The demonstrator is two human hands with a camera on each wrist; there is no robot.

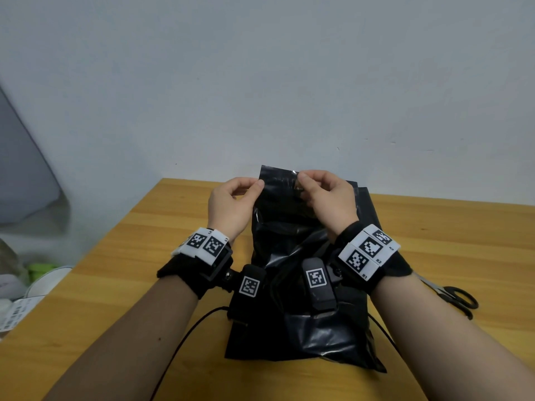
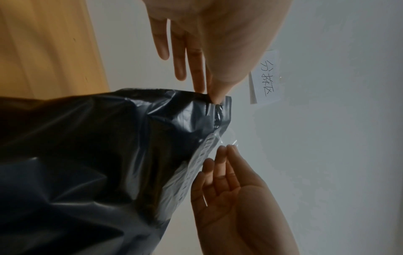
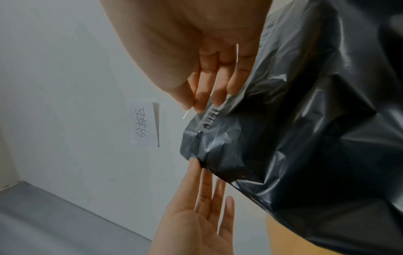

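The person is holding a glossy black plastic mailer bag [image 1: 315, 337] on the pale wooden table [image 1: 115, 270]. Its lower part is lying on the board between the forearms, and its top flap [image 1: 275, 176] is lifting toward the wall. The left hand [image 1: 231, 204] is pinching the flap's left corner between thumb and forefinger, with the other fingers stretching out straight and holding nothing. The right hand [image 1: 327, 198] is nipping a thin clear release strip [image 2: 231, 140] between thumb and fingertips, and seems to be peeling it off the adhesive band.

Several things are looking risky from here:
- **Tearing:** A jerk or a steep pull could snap the film and leave a sliver stuck on the glue.
- **Bad seal:** The flap is being steadied at one corner only, so it may twist or sag. The bared adhesive could then grab the creased bag wall or a fingertip and seal crookedly.
- **Clinging strip:** The freed strip may cling to the fingers.
- **Nearby objects:** A wide sweep of the right forearm could knock the black-handled scissors [image 1: 457, 296] lying just beside it. The thin black cable [image 1: 188, 328] by the left forearm might also snag.
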